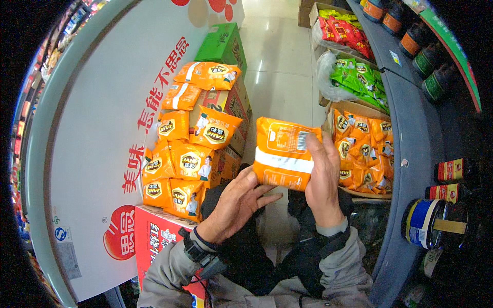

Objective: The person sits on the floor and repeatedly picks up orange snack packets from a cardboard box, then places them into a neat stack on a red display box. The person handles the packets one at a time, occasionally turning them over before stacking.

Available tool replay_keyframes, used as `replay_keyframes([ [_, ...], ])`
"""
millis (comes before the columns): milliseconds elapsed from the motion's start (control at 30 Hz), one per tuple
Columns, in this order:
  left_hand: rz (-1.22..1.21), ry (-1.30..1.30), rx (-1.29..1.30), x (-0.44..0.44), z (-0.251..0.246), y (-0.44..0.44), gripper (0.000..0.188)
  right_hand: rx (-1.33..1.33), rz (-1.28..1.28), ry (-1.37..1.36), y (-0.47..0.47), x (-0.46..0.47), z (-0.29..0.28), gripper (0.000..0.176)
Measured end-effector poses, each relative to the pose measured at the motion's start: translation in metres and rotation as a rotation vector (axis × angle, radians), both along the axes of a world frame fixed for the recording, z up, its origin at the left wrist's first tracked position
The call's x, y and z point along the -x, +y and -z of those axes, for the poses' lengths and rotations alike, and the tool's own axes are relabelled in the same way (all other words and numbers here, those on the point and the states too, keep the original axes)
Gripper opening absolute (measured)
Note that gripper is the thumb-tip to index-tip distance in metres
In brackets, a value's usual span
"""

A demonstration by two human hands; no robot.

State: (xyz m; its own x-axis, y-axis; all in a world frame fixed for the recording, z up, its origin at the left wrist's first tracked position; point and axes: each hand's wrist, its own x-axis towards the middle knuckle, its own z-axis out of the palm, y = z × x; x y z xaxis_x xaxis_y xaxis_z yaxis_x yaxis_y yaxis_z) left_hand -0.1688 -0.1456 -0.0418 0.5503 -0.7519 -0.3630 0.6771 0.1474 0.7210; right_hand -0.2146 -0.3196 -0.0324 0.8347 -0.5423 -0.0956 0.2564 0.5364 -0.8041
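Observation:
My right hand [325, 181] grips an orange plastic pouch [283, 138] by its right side, thumb on the face towards me. This face has a white band across it, a barcode and printed panels. At the pouch's lower left corner is my left hand [238, 204], its fingers spread below the edge; whether the thumb touches the pouch cannot be made out. To the left, several similar orange pouches [190, 159] lie piled on cartons. On the right, an open carton [366, 196] is filled with more orange pouches [364, 150].
A white chest-like cabinet [96, 134] with red lettering borders the left. Beside it stand a green carton [221, 42] and a red carton [148, 227]. Green pouches [360, 79] and red pouches [342, 34] fill boxes along the dark shelf [410, 127]. Tiled floor [279, 77] runs between.

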Motion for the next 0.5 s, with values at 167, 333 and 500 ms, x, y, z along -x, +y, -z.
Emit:
replay_keyframes([
  [167,0.056,0.292,0.16,-0.009,0.003,-0.001,0.087,0.644,-0.054,0.049,0.009,0.014,-0.005,0.03],
  [333,-0.134,0.415,0.362,-0.012,0.004,0.009,0.086,0.948,-0.47,-0.338,0.003,0.017,-0.006,0.032],
  [500,-0.212,0.254,0.227,-0.012,0.007,0.014,0.056,0.791,-0.497,-0.287,-0.006,0.026,-0.006,0.041],
])
